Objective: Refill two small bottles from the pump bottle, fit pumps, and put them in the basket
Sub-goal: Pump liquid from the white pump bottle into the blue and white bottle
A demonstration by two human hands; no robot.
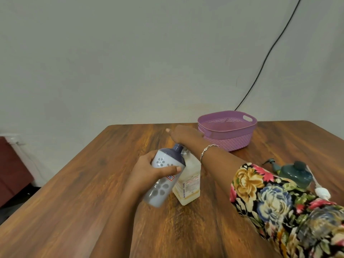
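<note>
Right now the left hand [147, 172] grips the flowered small bottle [158, 192], tilted just beside the pump bottle [189, 183], while the right hand [186, 135] covers that bottle's top, finger curl hidden, so filling looks underway and next needs the neck under the spout, with the basket [232, 142] waiting beyond.
</note>
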